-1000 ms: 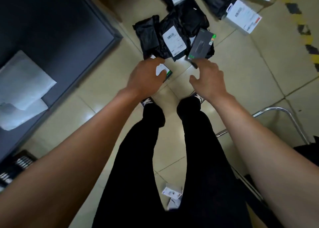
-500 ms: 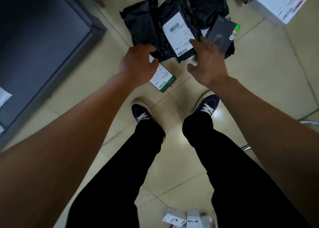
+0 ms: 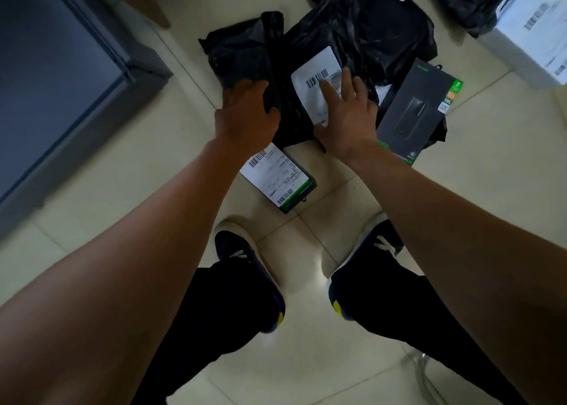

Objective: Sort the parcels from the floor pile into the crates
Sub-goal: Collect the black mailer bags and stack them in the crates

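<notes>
Both hands reached forward: left hand apparently gripping black parcel, right hand now on label.

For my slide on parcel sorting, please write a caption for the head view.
Both hands, left hand and right hand, reach onto a black poly mailer in the floor pile.

Bare floor lies open to the right of the hands and between the shoes. Ahead, black bags crowd together, touching; a dark box flanks them right, a labelled box lies just before them, and a grey crate blocks the left.
</notes>
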A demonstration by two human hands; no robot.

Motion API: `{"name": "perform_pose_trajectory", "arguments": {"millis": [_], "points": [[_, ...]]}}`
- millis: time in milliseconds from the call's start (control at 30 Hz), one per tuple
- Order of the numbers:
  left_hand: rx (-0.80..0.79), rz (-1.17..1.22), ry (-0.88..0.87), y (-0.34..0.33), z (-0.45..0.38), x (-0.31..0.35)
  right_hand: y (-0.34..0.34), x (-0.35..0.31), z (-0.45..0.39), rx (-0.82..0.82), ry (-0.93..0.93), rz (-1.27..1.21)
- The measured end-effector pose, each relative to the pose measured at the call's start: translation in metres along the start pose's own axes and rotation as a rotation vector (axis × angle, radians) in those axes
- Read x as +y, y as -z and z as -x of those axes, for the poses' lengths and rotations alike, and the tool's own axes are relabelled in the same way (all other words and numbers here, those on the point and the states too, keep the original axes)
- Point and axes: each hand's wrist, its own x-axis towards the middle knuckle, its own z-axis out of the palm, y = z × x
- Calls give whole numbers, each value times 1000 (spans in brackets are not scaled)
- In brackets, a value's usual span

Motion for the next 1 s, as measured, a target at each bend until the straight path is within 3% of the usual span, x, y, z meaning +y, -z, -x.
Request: {"name": "perform_pose_trajectory", "arguments": {"millis": [467, 700, 1000], "points": [[132, 90, 253, -71, -56, -4, -56, -4, -30, 151, -67, 105], [197, -43, 255, -87, -56, -10, -52, 18, -36, 82, -31, 279], [302, 123, 340, -73, -88, -11, -38, 21, -46, 20, -50, 241]]}}
